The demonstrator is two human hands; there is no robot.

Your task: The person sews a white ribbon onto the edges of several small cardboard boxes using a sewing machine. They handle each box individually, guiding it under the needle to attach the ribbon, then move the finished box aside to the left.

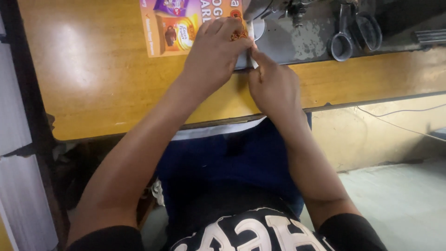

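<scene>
At the far left stands a pale ribbed panel (14, 116) beside the edge of a worn yellow-brown wooden table (93, 69), whose top shines under the light and runs across the whole view. On the table, toward the far edge, lies an orange printed sheet (176, 28) with pictures of sweets on it. The left hand (213, 53) rests partly over the near right corner of that sheet, its fingers curled down and closed on a small white strip (251, 44) of cloth or paper. Only a sliver of the strip shows between the two hands; its long axis seems to run away from the person, toward the machine, with the far end at the edge of the grey metal bed, though most of it is hidden. The right hand (274, 86) lies just beside the left, touching it, with thumb and forefinger pinched on the near end of the same strip and the other fingers folded under. The strip sits where the wooden top meets the grey, scuffed bed of a sewing machine (297, 37), whose needle parts show at the top edge. Farther right on that bed lie dark scissors (353, 30), handles toward the person. Below the table edge show the person's dark blue lap, a pale wall with a thin cable (399, 118), and a grey-green floor (399, 200).
</scene>
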